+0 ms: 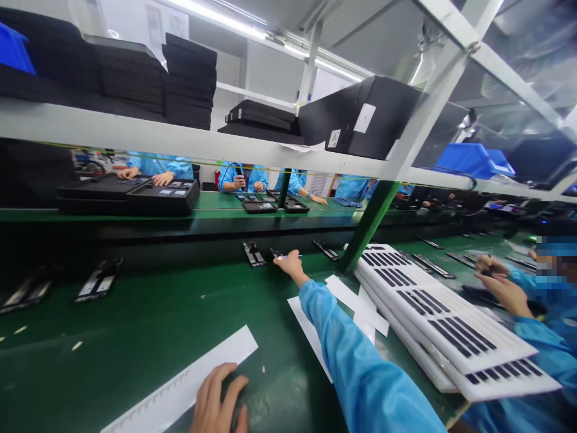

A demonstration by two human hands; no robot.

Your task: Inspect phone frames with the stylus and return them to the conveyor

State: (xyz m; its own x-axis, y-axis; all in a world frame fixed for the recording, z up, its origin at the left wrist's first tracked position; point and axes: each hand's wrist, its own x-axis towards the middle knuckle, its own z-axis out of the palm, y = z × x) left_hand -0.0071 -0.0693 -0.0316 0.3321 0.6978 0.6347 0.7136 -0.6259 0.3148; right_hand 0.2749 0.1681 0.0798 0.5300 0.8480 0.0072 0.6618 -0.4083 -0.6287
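Observation:
My right arm, in a blue sleeve, stretches forward across the green bench. At its far side, my right hand (291,264) closes at the near end of a dark phone assembly (274,252), largely hidden by the fingers. A thin pale strip or stick shows by these fingers; its kind is unclear. Just left lies another phone assembly (253,254), and one more phone assembly (326,249) is to the right. Low in the view, my left hand (220,400) has its fingers apart over the edge of a white paper strip (193,376) with printed marks, holding nothing.
White foam trays (406,300) with dark slots are stacked on the right, beside a green post (369,228). Loose paper sheets (356,304) lie under my right arm. A co-worker's hands (505,282) work at far right. A shelf (252,141) with black boxes crosses above.

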